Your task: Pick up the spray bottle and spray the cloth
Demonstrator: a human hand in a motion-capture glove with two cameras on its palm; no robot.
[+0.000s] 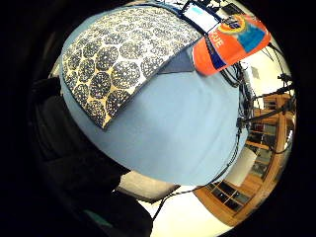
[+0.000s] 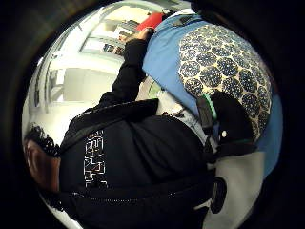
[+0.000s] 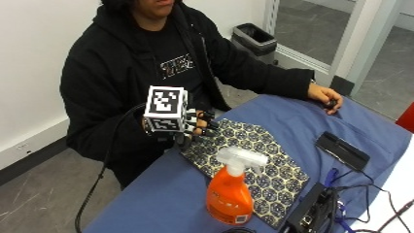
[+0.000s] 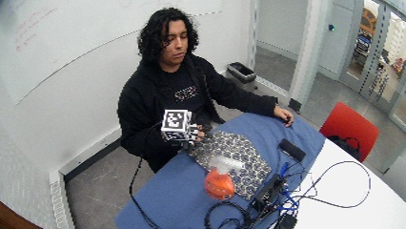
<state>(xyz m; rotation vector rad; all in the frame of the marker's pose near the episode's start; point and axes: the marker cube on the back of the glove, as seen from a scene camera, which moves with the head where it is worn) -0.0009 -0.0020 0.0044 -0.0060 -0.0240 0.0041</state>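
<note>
An orange spray bottle (image 3: 229, 196) with a white trigger head stands upright on the blue table (image 3: 162, 204), at the near edge of a patterned dark-blue and cream cloth (image 3: 253, 165) that lies flat. My gloved right hand (image 3: 199, 124) hovers over the cloth's corner closest to the person, a good hand's length from the bottle, fingers loosely curled and holding nothing. The little finger side palm view shows the cloth (image 1: 123, 59) and, beyond it, the bottle (image 1: 232, 42). In the thumb side palm view the cloth (image 2: 224, 62) lies past my thumb.
The person's bare left hand (image 3: 325, 96) rests on the table's far side. A flat black case (image 3: 342, 151) lies beyond the cloth. A black device (image 3: 312, 213) with several cables sits right of the bottle. A bin (image 3: 256, 39) stands behind.
</note>
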